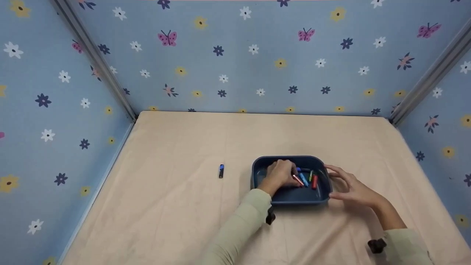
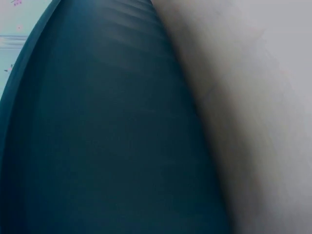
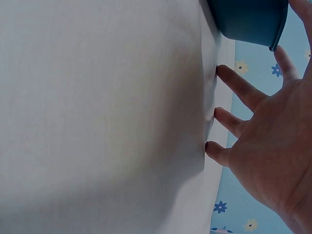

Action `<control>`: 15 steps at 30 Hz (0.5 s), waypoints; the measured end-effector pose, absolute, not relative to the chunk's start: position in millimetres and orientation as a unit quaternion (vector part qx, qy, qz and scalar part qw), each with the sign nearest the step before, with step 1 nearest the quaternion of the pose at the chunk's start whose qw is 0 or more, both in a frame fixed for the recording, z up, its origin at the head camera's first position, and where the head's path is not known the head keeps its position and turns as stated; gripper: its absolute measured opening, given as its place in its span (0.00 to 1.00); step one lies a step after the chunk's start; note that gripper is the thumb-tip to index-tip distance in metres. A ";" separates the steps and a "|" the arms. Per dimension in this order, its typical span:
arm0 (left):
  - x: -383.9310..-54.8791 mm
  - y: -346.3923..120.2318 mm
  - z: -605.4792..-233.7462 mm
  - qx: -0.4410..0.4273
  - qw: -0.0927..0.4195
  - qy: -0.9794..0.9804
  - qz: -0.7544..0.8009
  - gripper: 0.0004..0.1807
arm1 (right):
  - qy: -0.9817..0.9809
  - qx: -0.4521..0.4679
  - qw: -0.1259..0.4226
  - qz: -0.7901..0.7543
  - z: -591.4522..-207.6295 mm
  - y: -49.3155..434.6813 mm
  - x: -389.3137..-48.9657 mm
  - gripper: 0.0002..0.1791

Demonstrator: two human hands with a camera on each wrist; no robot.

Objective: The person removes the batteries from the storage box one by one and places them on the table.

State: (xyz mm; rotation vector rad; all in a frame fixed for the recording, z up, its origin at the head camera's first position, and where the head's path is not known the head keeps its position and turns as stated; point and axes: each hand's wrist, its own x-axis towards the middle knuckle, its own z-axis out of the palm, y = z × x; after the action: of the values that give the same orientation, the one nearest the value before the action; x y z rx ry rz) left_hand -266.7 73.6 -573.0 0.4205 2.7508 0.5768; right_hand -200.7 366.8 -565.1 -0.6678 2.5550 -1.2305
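The walls, blue with flowers and butterflies, rise around the bench, whose pale cloth is creased near the right arm; such a plain ground probably serves to make small things easy to pick out. On it the bin, dark blue and open at the top, sits right of centre, where both arms reach it without stretching. The right hand is at its right end, fingers spread, thumb by the near corner and a fingertip at the far one; the right wrist view shows a finger at the rim. That looks like a light brace against sliding rather than a full grip. The left hand comes over the near side and dips inside, fingers bent downward beside a red-and-white pen; whether they pinch it I cannot tell, since the knuckles cover the contact and the left wrist view shows mostly bin. The other pens lie loose in the right half: a light blue one, a red one and a thin green one. A blue-and-black pen lies alone on the cloth, well left of the bin.
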 end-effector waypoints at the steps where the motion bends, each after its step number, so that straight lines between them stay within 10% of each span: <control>1: -267.9 74.3 -574.7 0.146 0.149 0.956 0.205 0.18 | 0.872 -0.224 0.116 -0.419 -564.7 366.8 -200.4 0.51; 15: -262.4 62.4 -554.4 0.160 0.185 0.948 0.204 0.06 | 0.871 -0.230 0.108 -0.419 -564.2 366.3 -200.8 0.51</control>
State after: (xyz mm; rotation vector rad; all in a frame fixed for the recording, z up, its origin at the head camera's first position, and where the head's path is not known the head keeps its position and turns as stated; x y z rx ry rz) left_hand -262.4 62.4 -554.4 0.4514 2.6700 0.5761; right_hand -200.8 366.3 -564.2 -0.6775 2.5646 -1.2342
